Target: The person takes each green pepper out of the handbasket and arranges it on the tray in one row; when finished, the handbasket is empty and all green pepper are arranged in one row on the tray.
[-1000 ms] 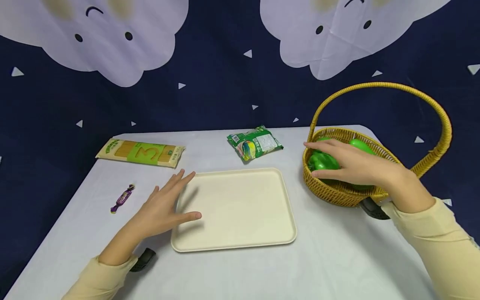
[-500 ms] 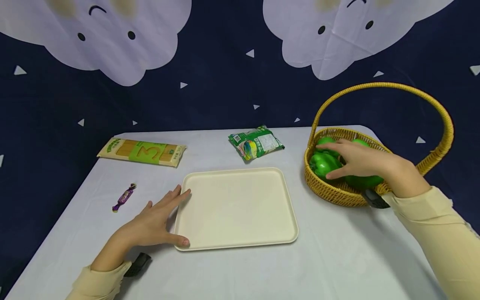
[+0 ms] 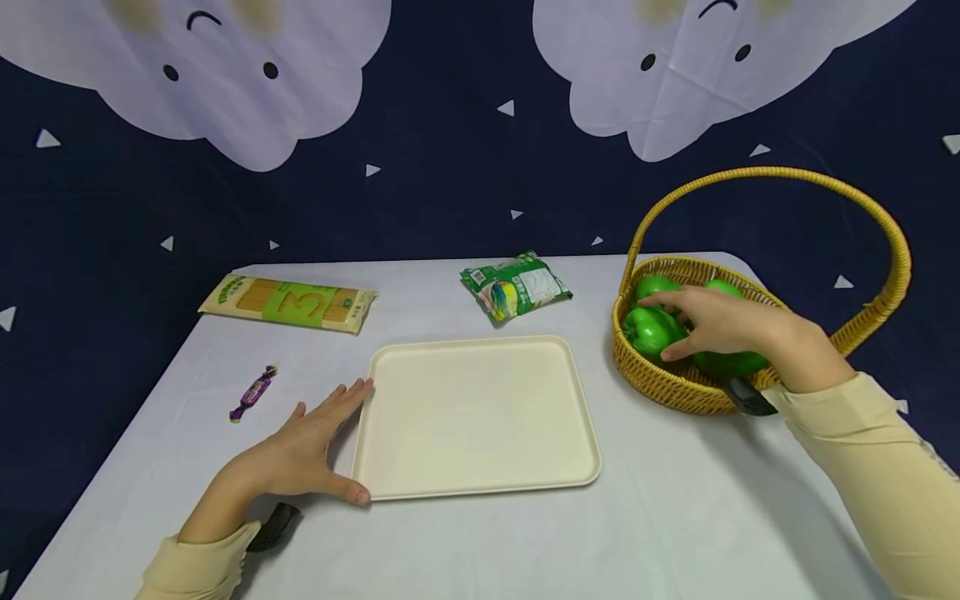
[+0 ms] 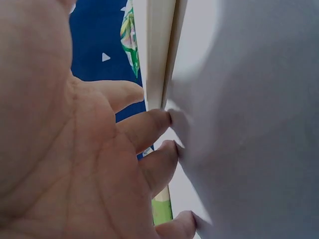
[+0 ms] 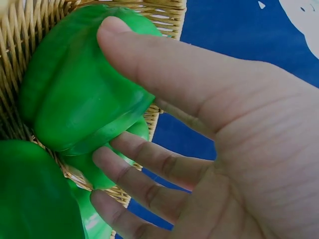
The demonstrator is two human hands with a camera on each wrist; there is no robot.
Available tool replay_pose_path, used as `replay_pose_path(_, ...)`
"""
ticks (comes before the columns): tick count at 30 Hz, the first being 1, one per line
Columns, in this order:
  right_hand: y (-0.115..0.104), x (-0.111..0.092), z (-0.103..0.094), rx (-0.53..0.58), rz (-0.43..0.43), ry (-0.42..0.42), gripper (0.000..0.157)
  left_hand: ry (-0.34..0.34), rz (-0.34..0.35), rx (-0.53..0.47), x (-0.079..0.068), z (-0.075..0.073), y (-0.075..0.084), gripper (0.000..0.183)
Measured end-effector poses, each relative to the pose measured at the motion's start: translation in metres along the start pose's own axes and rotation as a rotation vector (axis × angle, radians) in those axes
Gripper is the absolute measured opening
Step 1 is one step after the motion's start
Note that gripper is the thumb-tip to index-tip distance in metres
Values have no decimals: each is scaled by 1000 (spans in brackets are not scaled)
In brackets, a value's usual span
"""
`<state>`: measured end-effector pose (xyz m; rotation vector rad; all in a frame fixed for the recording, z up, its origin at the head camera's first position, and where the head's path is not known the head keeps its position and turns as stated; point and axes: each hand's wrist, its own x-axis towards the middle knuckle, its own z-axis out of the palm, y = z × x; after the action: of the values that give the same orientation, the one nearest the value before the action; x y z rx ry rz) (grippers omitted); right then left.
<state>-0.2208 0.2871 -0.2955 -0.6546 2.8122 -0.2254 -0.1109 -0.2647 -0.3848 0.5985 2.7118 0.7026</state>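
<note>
In the head view my left hand (image 3: 296, 454) lies spread at the left side of a cream rectangular tray (image 3: 480, 492), fingertips along its rim and thumb by the near-left corner. The left wrist view shows those fingertips down at the white tablecloth beside the tray's edge. Inside a yellow wicker basket (image 3: 660, 392) my right hand (image 3: 723, 321) reaches among several green bell peppers. One bell pepper (image 5: 79, 84) sits between its thumb and fingers: the thumb overlaps its side, and the nearly straight fingers are at its lower edge. Other peppers are partly hidden beneath the hand.
A packet of noodles (image 3: 292, 305) lies at the back left, with a purple wrapped candy (image 3: 252, 393) in front of it. Behind the tray is a green snack bag (image 3: 517, 287). The basket's tall handle (image 3: 772, 172) arches above the right hand. A dark cloud-print curtain hangs behind.
My left hand has come down from above the tray to its left rim. My right hand has sunk into the basket, its thumb and fingers now on either side of a bell pepper.
</note>
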Motion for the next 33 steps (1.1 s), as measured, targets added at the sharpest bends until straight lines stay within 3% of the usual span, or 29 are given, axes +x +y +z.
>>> replay_pose_path(33,3,-9,4,43,-28,61,74,-1,-20,-18,-3,0,-4,148)
